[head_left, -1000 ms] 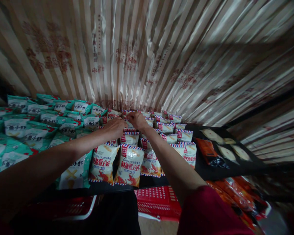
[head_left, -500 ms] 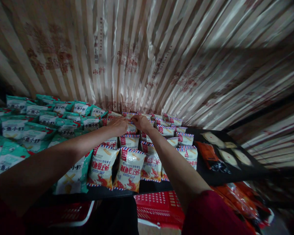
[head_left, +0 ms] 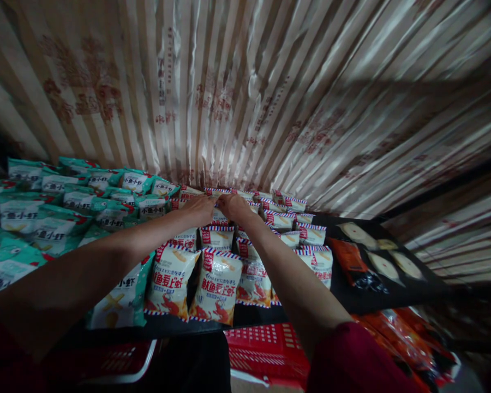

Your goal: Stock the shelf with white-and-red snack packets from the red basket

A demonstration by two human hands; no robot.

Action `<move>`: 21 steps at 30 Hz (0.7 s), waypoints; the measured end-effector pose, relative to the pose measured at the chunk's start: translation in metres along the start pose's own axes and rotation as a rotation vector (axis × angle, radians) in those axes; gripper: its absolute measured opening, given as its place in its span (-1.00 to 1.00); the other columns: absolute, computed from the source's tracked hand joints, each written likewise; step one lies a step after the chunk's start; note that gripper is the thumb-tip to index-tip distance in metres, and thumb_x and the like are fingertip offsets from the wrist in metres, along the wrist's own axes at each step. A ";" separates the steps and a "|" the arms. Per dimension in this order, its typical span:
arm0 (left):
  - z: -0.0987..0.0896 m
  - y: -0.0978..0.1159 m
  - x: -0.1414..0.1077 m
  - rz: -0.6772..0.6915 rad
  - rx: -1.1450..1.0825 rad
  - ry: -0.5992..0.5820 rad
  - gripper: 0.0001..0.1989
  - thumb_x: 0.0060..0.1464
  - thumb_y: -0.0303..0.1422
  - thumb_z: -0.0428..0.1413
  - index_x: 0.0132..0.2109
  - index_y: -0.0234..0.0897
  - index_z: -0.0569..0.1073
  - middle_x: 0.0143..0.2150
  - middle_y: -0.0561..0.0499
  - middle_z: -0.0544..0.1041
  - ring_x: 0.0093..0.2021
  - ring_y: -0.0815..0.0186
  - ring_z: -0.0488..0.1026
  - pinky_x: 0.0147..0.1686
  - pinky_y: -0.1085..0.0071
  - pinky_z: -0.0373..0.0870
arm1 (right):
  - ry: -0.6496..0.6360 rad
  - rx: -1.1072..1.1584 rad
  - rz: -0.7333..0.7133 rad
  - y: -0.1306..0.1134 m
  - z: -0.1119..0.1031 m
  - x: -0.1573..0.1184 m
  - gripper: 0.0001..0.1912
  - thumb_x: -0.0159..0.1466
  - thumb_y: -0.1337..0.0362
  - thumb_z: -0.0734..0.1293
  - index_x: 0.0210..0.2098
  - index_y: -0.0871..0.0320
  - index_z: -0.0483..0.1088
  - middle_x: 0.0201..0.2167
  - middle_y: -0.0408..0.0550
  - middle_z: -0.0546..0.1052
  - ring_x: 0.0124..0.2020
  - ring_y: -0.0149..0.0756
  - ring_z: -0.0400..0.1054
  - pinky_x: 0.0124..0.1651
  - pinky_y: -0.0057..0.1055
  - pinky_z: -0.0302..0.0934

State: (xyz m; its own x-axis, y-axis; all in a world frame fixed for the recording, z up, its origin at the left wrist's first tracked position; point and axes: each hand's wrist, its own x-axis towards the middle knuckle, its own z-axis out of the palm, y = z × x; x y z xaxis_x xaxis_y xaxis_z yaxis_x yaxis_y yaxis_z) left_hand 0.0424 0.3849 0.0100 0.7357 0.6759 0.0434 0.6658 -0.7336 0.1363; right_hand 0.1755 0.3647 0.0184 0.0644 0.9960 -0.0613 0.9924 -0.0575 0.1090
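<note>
My left hand and my right hand meet over the middle rows of white, red and blue-edged snack bags. Between them shows a small snack bag, its top edge pinched by the fingers of both hands. The fingertips are partly hidden behind the knuckles. Closer to me, two larger-looking bags of the same print, a left snack bag and a right snack bag, stand upright at the front edge. Under my left forearm are teal snack bags, partly covered.
Rows of teal bags fill the left of the black shelf. On its right lie an orange packet and pale oval pieces. Red baskets and orange packets are below. Striped sheeting hangs behind.
Both hands stay at the same bag, with only slight finger movement. The view has shifted very slightly; the bags stand as before.
</note>
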 end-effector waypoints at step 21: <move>-0.001 -0.004 -0.002 -0.042 -0.017 0.004 -0.66 0.15 -0.43 -0.09 0.06 -0.33 0.33 -0.01 -0.18 0.50 -0.04 0.17 0.46 -0.08 0.33 0.37 | -0.067 -0.031 -0.118 0.001 0.004 0.007 -0.64 0.36 0.34 0.04 -0.05 0.26 0.39 -0.09 0.16 0.51 -0.05 -0.20 0.41 -0.07 -0.44 0.22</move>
State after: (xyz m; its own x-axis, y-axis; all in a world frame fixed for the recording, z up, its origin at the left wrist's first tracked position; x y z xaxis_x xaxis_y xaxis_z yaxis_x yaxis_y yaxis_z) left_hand 0.0380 0.3870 0.0099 0.7067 0.7063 0.0411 0.6938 -0.7033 0.1550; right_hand 0.1773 0.3710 0.0145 -0.0446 0.9890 -0.1411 0.9897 0.0630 0.1282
